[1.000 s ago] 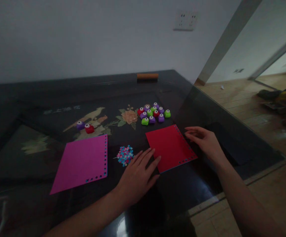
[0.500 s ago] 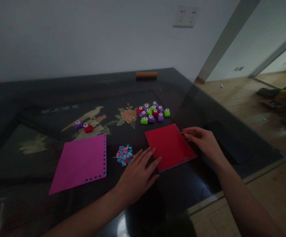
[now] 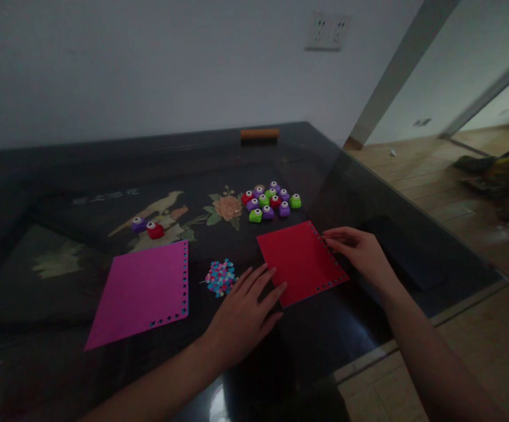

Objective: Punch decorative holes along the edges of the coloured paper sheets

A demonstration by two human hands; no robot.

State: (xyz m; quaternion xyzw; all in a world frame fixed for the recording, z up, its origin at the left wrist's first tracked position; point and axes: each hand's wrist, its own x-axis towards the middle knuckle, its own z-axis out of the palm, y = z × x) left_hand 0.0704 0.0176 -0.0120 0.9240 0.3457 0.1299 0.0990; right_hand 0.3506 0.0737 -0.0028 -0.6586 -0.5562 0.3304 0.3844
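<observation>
A red paper square (image 3: 301, 261) with punched holes along two edges lies on the dark glass table (image 3: 105, 176). My left hand (image 3: 245, 313) rests flat, fingers apart, with fingertips touching the sheet's near-left edge. My right hand (image 3: 360, 249) touches the sheet's right edge with its fingertips. A small heap of pink and blue paper cut-outs (image 3: 220, 276) sits just left of my left hand. A pink paper square (image 3: 142, 293), punched the same way, lies farther left.
Several small craft punches (image 3: 271, 201) in green, purple and red cluster beyond the red sheet. Two more punches (image 3: 148, 227) sit at the left. An orange block (image 3: 259, 133) lies at the far edge. The table's right edge (image 3: 413, 217) drops to a wooden floor.
Both hands have stayed nearly still on the red sheet; my right fingertips have crept slightly inward along its edge. The view has shifted a little.
</observation>
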